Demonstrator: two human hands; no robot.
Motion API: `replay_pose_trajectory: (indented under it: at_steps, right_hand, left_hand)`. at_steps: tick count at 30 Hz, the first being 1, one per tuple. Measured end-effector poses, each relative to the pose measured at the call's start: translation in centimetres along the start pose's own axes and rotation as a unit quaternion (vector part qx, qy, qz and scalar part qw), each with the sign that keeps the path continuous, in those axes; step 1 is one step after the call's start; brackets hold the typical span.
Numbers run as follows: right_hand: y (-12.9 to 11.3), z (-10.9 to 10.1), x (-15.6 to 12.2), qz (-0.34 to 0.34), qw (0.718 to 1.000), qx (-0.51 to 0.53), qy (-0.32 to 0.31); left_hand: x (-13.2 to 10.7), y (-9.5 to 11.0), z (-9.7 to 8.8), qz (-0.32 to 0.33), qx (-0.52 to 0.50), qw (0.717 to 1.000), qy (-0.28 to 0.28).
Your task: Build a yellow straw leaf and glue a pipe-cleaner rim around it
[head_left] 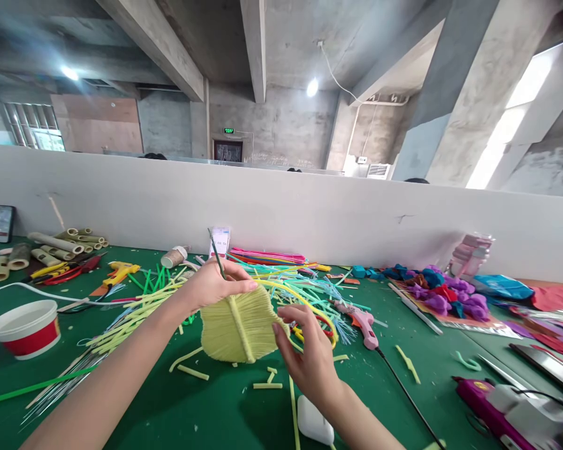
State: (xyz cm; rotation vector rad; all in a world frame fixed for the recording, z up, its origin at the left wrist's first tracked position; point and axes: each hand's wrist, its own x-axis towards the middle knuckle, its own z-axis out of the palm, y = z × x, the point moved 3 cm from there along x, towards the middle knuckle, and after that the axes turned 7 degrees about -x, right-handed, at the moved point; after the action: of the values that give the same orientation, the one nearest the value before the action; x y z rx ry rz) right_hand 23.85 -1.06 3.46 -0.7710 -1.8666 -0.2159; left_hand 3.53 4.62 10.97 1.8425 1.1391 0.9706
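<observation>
A pale yellow-green leaf (pixel 238 331) made of rows of fuzzy pipe cleaners hangs above the green table, its thick midrib running down the middle. My left hand (pixel 223 281) is closed on its top end, where a dark green stem (pixel 217 253) sticks up past the fingers. At the leaf's right edge my right hand (pixel 309 344) has thumb and fingers pinched together on the rim. Short yellow-green pipe cleaner offcuts (pixel 193 372) lie below the leaf. Behind it spreads a pile of green and yellow pipe cleaners (pixel 291 287). The fingertips of my left hand are partly hidden.
A pink glue gun (pixel 363 325) with a black cord lies right of my hands, near a white earbud case (pixel 314 420). At left are a paper cup (pixel 25 328), a yellow glue gun (pixel 121 273) and bamboo pieces (pixel 59 247). A purple power strip (pixel 488 406) is at right.
</observation>
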Motion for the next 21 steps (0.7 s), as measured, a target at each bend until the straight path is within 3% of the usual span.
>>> replay_pose_trajectory:
  at_steps: [5,9,16,19,21]
  right_hand:
    - [1.2,1.1,-0.3,0.115,0.991,0.013,-0.064]
    - [1.5,1.5,-0.1,0.188,0.969,0.087,-0.131]
    - [1.2,1.4,-0.1,0.201,0.965,0.096,-0.139]
    - [1.4,1.4,-0.2,0.213,0.964,0.094,-0.125]
    - [1.5,1.4,-0.2,0.217,0.964,0.098,-0.121]
  left_hand:
    - [0.4,-0.8,0.7,0.001,-0.111,0.994,-0.003]
    - [0.3,-0.9,1.0,-0.001,-0.130,0.991,-0.020]
    - [-0.3,-0.6,-0.5,0.032,-0.042,0.984,-0.173]
    - [-0.5,-0.5,-1.3,0.030,-0.051,0.977,-0.205]
    - [-0.7,-0.4,-2.0,0.010,-0.064,0.978,-0.198]
